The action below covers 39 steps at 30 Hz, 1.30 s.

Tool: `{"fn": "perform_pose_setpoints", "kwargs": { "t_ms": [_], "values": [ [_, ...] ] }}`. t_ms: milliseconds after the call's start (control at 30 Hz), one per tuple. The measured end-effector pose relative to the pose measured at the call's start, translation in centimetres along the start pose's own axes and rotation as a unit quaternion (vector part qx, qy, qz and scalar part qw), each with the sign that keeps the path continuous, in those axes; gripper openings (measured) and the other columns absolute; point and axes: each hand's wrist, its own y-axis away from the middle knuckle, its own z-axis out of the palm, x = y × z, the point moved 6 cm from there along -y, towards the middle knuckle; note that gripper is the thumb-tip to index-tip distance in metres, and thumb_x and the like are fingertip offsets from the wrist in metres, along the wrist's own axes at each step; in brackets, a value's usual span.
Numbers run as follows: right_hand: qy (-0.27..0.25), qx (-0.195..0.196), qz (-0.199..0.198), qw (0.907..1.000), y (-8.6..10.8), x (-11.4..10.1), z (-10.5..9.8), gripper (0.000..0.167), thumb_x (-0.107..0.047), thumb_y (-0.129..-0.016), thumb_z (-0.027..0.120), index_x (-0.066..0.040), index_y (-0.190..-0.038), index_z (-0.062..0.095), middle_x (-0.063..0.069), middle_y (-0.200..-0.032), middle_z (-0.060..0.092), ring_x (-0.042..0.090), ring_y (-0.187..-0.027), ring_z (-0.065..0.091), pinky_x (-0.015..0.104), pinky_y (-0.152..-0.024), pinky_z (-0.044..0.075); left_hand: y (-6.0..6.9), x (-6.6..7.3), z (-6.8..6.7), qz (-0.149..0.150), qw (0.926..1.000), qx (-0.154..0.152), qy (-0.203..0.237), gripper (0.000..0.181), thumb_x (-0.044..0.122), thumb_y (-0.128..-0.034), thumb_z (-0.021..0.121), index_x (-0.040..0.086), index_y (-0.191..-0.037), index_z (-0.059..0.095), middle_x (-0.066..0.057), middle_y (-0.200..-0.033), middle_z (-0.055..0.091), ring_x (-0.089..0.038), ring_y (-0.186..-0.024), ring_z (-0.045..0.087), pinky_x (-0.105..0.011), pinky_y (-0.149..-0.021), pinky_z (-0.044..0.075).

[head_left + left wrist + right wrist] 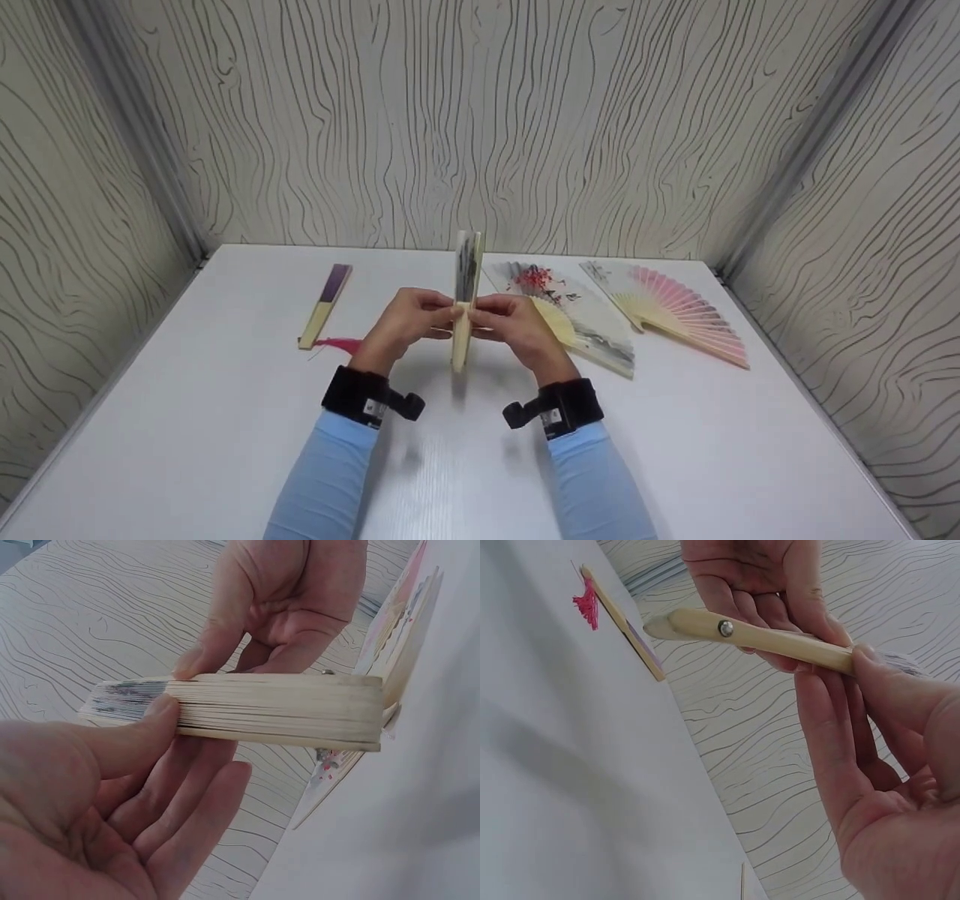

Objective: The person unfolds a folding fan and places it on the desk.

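Observation:
Both hands hold a nearly closed folding fan [462,330] upright above the middle of the white table. Its pale bamboo ribs are stacked together, and the grey-printed leaf is at the top, parted slightly there. The left hand [411,321] pinches one side between thumb and fingers; the right hand [517,324] pinches the opposite side at about the same height. In the left wrist view the stacked rib edges of the fan [277,709] face the camera. A round metal rivet [725,628] shows near the fan's lower end in the right wrist view.
A closed purple folding fan [327,304] with a pink tassel [341,345] lies left of the hands. On the right lie a spread white fan with red blossoms [600,319] and a spread pink fan [686,307]. Wood-grain panels [450,120] enclose the white table [187,420].

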Motion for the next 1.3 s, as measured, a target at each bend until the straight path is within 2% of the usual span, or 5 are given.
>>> {"fn": "perform_pose_setpoints", "kwargs": {
  "t_ms": [367,767,1033,1300],
  "values": [
    [-0.013,0.007,0.003,0.9999,-0.18,0.15,0.06,0.023,-0.002,-0.102,0.073,0.004,-0.124,0.077,-0.002,-0.105,0.082,0.013,-0.099,0.08,0.037,-0.097,0.069,-0.12,-0.41,-0.6,-0.01,0.9998,0.01,0.016,0.018,0.011,-0.104,0.074,-0.001,-0.116,0.079,-0.01,-0.104,0.082,-0.014,-0.086,0.08,-0.036,-0.09,0.07],
    [-0.046,0.009,0.003,0.9989,-0.3,0.42,-0.26,0.019,0.0,-0.103,0.07,0.002,-0.121,0.078,-0.004,-0.101,0.082,0.011,-0.096,0.079,0.036,-0.094,0.069,-0.07,-0.39,-0.92,-0.016,0.9995,0.015,0.025,0.022,0.009,-0.1052,0.071,-0.004,-0.122,0.075,-0.016,-0.114,0.081,-0.017,-0.091,0.08,-0.036,-0.092,0.07],
    [-0.055,0.013,0.008,0.9984,-0.29,0.58,-0.45,0.012,0.0,-0.103,0.071,-0.005,-0.11,0.079,-0.003,-0.098,0.083,0.011,-0.093,0.08,0.037,-0.093,0.07,-0.05,-0.35,-0.95,-0.024,0.9994,0.014,0.021,0.025,0.009,-0.1053,0.07,-0.005,-0.126,0.074,-0.02,-0.118,0.08,-0.019,-0.093,0.081,-0.036,-0.093,0.07],
    [-0.058,0.024,0.015,0.9979,-0.04,0.55,-0.73,0.014,0.003,-0.102,0.069,-0.008,-0.106,0.078,-0.005,-0.094,0.082,0.012,-0.092,0.08,0.036,-0.09,0.07,-0.16,-0.38,-0.75,-0.026,0.9993,0.009,0.023,0.026,0.008,-0.1052,0.07,-0.007,-0.126,0.073,-0.022,-0.118,0.08,-0.018,-0.091,0.081,-0.036,-0.093,0.07]
  ]
}}
